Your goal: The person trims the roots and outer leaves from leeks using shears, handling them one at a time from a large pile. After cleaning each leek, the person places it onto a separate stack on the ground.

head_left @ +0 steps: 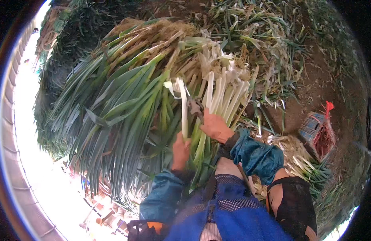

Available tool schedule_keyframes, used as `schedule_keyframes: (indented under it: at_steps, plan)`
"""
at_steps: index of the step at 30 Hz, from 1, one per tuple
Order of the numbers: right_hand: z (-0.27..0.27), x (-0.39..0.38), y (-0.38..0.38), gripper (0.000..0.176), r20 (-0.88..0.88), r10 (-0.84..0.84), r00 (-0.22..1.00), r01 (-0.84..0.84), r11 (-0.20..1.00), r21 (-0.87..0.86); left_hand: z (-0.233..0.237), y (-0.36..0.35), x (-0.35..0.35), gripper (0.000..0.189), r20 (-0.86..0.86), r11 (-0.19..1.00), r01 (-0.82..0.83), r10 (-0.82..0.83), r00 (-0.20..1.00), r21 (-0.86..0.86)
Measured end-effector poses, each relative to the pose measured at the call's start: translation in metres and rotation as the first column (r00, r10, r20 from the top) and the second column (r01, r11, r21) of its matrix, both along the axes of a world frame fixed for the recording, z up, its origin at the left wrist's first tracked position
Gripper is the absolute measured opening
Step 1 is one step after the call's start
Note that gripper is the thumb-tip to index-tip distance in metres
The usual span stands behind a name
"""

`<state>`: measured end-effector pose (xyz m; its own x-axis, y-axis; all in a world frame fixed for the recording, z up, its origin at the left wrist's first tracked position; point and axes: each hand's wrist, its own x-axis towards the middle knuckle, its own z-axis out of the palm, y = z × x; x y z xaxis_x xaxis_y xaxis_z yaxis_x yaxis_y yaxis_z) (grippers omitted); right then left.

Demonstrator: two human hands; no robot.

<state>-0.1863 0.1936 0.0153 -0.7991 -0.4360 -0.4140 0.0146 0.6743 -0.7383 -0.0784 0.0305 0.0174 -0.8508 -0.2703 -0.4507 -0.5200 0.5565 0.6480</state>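
Your left hand (180,152) wraps its fingers around the lower part of a single leek (183,108), in front of you and just above the pile; gripping it low leaves the pale shaft free, with a loose white strip (169,85) curling off its upper end. Your right hand (216,127) has its fingers curled around a dark metal tool (196,107), probably pruning shears, its head beside that shaft, presumably to keep it within easy reach; whether they touch, you cannot tell.

Left of it, the untrimmed leeks (127,100) fan out, roots away from you. To the right, the bare-shafted leeks (229,96) lie side by side, pale ends away too, which seems to keep the two lots apart. Leafy scraps (273,52) litter the soil beyond.
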Motion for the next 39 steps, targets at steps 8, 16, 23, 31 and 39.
schedule_keyframes:
  at_steps: [8, 16, 23, 31, 39]
  plan:
    - [0.074, 0.030, 0.077, 0.061, 0.111, -0.175, 0.978, 0.156, 0.974, 0.162, -0.021, 0.053, -0.061, 0.041, -0.008, 0.963, 0.269, -0.269, 0.963, 0.025]
    - [-0.010, -0.003, 0.096, 0.061, -0.027, -0.070, 0.997, 0.072, 0.993, 0.094, -0.046, 0.071, -0.025, 0.039, -0.072, 0.978, 0.207, -0.209, 0.975, -0.031]
    - [0.025, 0.003, 0.082, 0.049, 0.066, -0.031, 0.997, 0.020, 0.989, 0.148, -0.025, 0.061, -0.032, 0.037, 0.008, 0.906, 0.422, -0.422, 0.907, -0.019]
    - [0.032, 0.023, 0.087, 0.048, 0.033, 0.004, 0.999, -0.010, 0.983, 0.181, -0.007, -0.060, -0.182, 0.012, -0.039, 0.444, 0.263, -0.563, 0.825, -0.857]
    - [0.028, 0.044, 0.062, 0.059, -0.023, 0.011, 1.000, -0.009, 0.995, 0.097, -0.038, -0.097, -0.183, 0.017, 0.135, 0.263, 0.251, -0.392, 0.910, -0.931]
